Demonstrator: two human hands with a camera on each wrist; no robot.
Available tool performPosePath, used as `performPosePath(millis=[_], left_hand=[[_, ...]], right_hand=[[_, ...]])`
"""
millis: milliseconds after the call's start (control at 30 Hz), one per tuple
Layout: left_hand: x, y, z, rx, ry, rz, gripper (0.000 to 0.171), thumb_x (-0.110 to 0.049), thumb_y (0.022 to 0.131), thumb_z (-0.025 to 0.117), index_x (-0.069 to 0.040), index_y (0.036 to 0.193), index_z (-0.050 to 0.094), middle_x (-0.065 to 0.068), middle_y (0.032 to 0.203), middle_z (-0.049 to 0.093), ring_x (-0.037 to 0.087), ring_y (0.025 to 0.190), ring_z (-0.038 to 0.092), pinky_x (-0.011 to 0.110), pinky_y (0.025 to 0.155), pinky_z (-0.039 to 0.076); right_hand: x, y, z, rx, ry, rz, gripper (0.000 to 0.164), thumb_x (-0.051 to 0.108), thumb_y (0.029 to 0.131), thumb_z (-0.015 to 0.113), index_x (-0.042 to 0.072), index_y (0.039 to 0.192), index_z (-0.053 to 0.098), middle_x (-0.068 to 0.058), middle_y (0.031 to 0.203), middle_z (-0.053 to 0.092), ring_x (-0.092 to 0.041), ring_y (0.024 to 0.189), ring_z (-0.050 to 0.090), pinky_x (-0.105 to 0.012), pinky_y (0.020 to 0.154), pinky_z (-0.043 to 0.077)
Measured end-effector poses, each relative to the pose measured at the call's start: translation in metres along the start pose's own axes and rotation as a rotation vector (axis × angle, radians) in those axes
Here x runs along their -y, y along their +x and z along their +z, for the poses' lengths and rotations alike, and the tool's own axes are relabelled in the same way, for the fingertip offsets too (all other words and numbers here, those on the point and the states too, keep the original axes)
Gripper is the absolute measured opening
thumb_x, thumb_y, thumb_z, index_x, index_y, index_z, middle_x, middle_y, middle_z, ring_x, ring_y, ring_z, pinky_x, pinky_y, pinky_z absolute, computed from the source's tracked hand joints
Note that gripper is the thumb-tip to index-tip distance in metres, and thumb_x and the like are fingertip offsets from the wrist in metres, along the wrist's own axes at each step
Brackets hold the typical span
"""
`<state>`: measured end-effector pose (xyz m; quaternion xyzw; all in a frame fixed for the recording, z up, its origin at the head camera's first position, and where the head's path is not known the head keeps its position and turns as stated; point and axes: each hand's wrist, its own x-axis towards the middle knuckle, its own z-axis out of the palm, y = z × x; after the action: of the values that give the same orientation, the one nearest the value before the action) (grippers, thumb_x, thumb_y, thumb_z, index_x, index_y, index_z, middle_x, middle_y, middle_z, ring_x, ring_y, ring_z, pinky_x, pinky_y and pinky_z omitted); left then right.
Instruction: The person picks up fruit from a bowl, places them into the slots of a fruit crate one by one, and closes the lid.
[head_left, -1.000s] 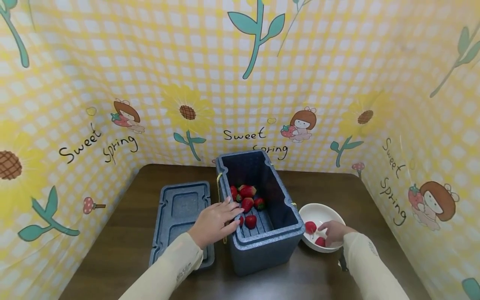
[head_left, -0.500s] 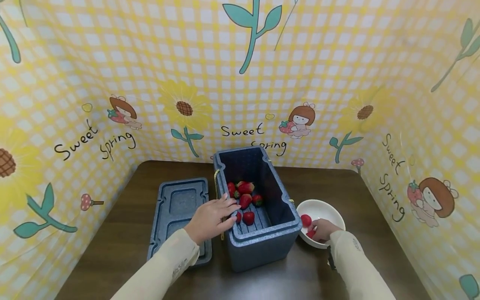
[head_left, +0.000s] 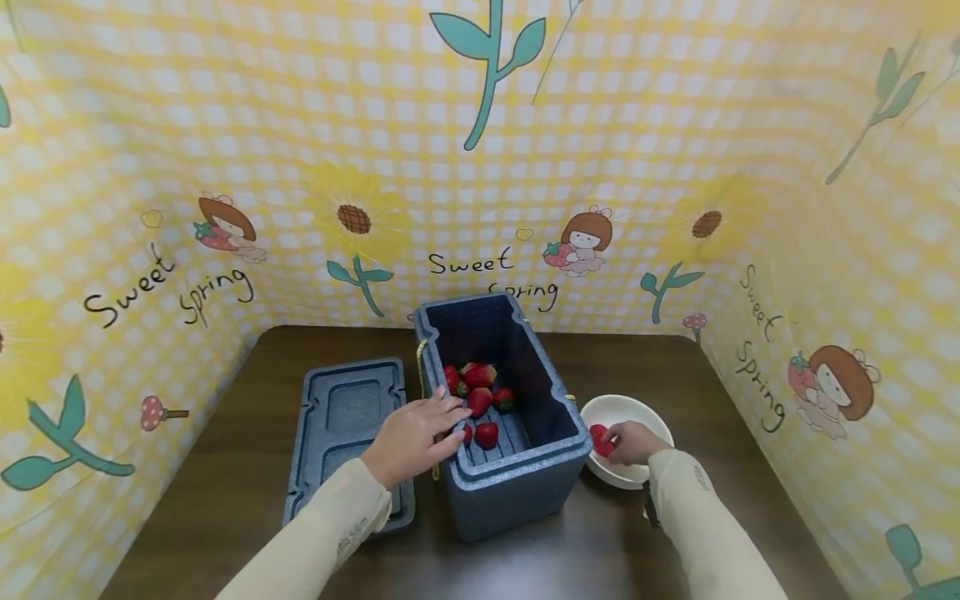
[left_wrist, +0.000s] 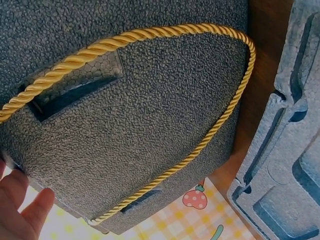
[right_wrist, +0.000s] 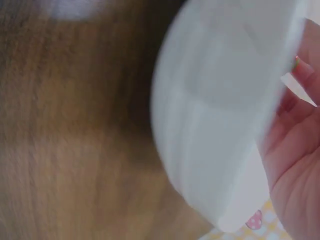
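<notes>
A dark blue-grey foam box [head_left: 517, 500] stands uncovered with several red strawberries [head_left: 480, 402] on its ribbed floor. My left hand [head_left: 412, 437] rests on the box's left rim, its fingers lying over the edge. From outside, the left wrist view shows its fingertips [left_wrist: 42, 205] at that rim. To the right of the box is a white bowl [head_left: 622, 406]. My right hand [head_left: 636, 442] reaches down into it and pinches a strawberry [head_left: 603, 448] near the bowl's left side. Another strawberry [head_left: 597, 431] lies right beside it. The bowl wall [right_wrist: 220, 110] hides most of the right fingers in the right wrist view.
The matching foam lid [head_left: 360, 408] lies on the brown wooden table [head_left: 255, 467] left of the box. A gold rope handle [left_wrist: 200, 145] hangs along the box's side. Yellow checked cloth [head_left: 480, 183] encloses the table at the back and both sides.
My right hand has moved left within the bowl, and its fingers have closed on a strawberry there. My left hand keeps its place on the box rim. The head view has shifted slightly.
</notes>
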<state>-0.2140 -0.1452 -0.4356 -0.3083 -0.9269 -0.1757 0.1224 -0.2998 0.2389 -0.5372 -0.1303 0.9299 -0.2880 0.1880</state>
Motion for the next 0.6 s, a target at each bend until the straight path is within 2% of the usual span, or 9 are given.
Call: performPosePath(millis=[233,400,600], left_hand=[[-0.002,-0.001,-0.001,0.023,0.022,0.018,0.038,-0.029,0.093,0.056,-0.008,0.124,0.066,0.011,0.126,0.063,0.027,0.118,0.057,0.045,0.098,0.044],[-0.003,0.000,-0.004,0.015,0.027,0.011,0.039,-0.029,0.093,0.056,-0.008,0.124,0.065,0.010,0.126,0.063,0.026,0.118,0.058,0.044,0.098,0.044],[-0.001,-0.001,-0.003,0.008,-0.004,-0.009,0.039,-0.029,0.092,0.057,-0.009,0.125,0.065,0.010,0.128,0.061,0.025,0.118,0.057,0.044,0.099,0.043]], right_hand=[[0.019,-0.005,-0.028,-0.026,-0.018,0.084,0.022,-0.001,0.075,0.071,-0.003,0.097,0.068,-0.006,0.079,0.063,-0.017,0.063,0.057,-0.029,0.060,0.052],[0.043,-0.003,-0.058,-0.024,-0.023,0.069,0.027,0.000,0.079,0.070,-0.005,0.105,0.064,-0.010,0.085,0.064,-0.020,0.068,0.059,-0.032,0.064,0.053],[0.055,0.000,-0.076,-0.086,-0.002,0.042,0.028,0.003,0.080,0.070,-0.004,0.107,0.063,-0.013,0.093,0.066,-0.023,0.079,0.060,-0.037,0.072,0.054]])
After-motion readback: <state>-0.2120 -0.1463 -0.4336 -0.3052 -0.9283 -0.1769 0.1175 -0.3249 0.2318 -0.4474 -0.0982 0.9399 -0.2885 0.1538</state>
